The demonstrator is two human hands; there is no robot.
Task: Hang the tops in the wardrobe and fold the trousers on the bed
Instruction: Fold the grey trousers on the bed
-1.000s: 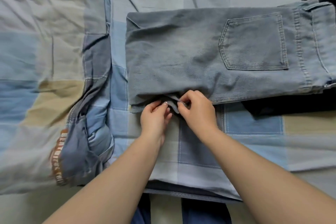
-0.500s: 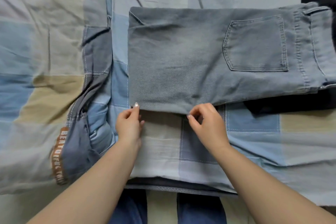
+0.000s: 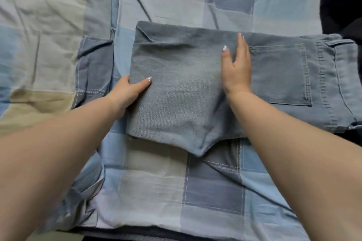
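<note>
Light blue jeans [image 3: 182, 92] lie folded across the checked bed cover, back pocket [image 3: 280, 72] up and waistband toward the right. My left hand [image 3: 129, 90] grips the jeans' left folded edge, thumb on top and fingers tucked under the fabric. My right hand [image 3: 237, 66] stands on its edge across the middle of the jeans, fingers straight, just left of the pocket.
The blue, grey and beige checked bed cover [image 3: 156, 182] fills the view, with a rumpled fold of it at the left [image 3: 94, 60]. A dark garment [image 3: 340, 11] lies at the upper right, and more dark fabric shows under the waistband at the right edge.
Both hands left the jeans' near hem. The left one went to the left folded edge and took hold of it; the right one moved up onto the middle of the jeans. The view moved closer.
</note>
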